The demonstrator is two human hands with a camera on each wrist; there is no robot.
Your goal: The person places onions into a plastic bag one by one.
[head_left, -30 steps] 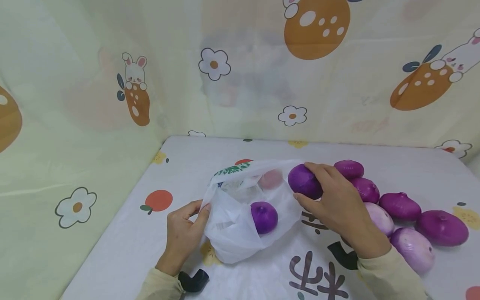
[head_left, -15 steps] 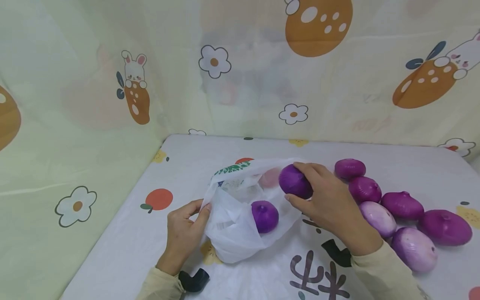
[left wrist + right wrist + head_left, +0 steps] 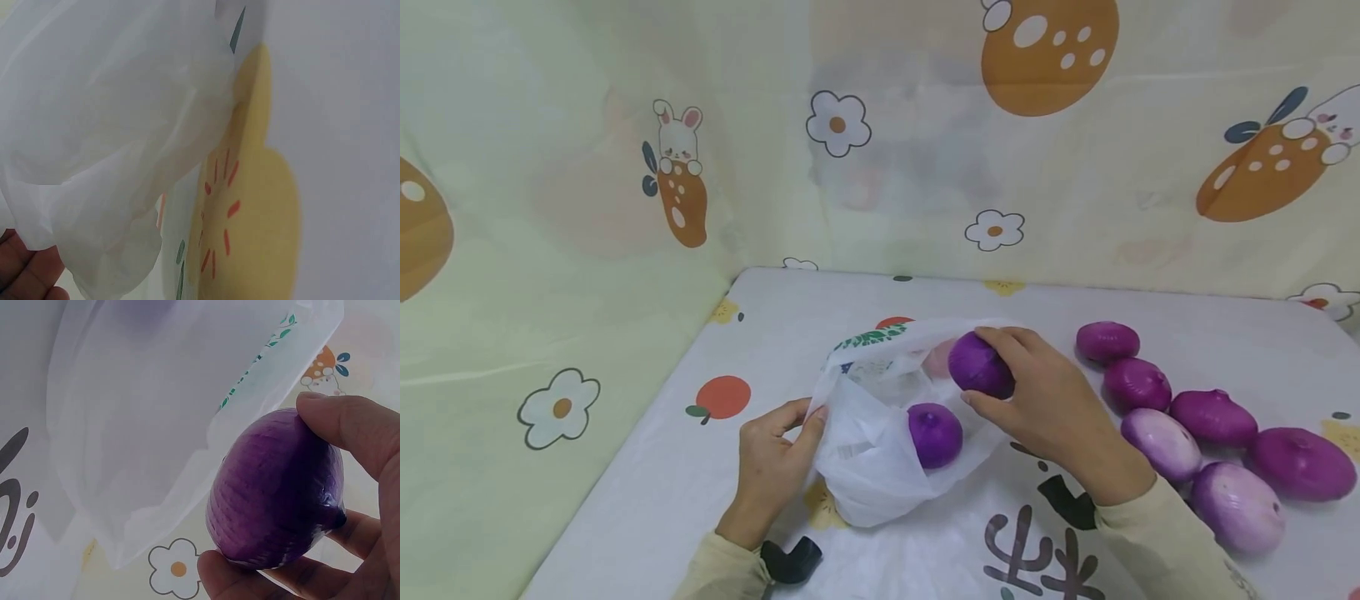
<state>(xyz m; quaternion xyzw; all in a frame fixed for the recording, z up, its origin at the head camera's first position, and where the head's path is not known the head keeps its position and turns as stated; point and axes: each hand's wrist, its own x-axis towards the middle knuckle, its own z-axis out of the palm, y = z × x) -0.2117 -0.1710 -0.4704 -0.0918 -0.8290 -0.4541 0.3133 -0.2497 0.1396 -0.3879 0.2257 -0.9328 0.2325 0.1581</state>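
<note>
A white plastic bag (image 3: 868,454) lies open on the table, with one purple onion (image 3: 934,434) inside and a pale shape showing through its far wall. My left hand (image 3: 771,467) pinches the bag's left rim (image 3: 94,187) and holds the mouth open. My right hand (image 3: 1045,404) grips a dark purple onion (image 3: 977,365) at the bag's mouth; in the right wrist view, fingers and thumb curl round that onion (image 3: 275,487) beside the bag's edge (image 3: 187,425).
Several more purple and pale onions (image 3: 1213,417) lie in a row on the white printed tablecloth (image 3: 655,483) to the right of my right arm. A cartoon-print curtain (image 3: 587,167) closes off the back and left side.
My right hand has carried the dark onion leftward, from beside the row of onions to the bag's mouth. The left hand and the bag have stayed put.
</note>
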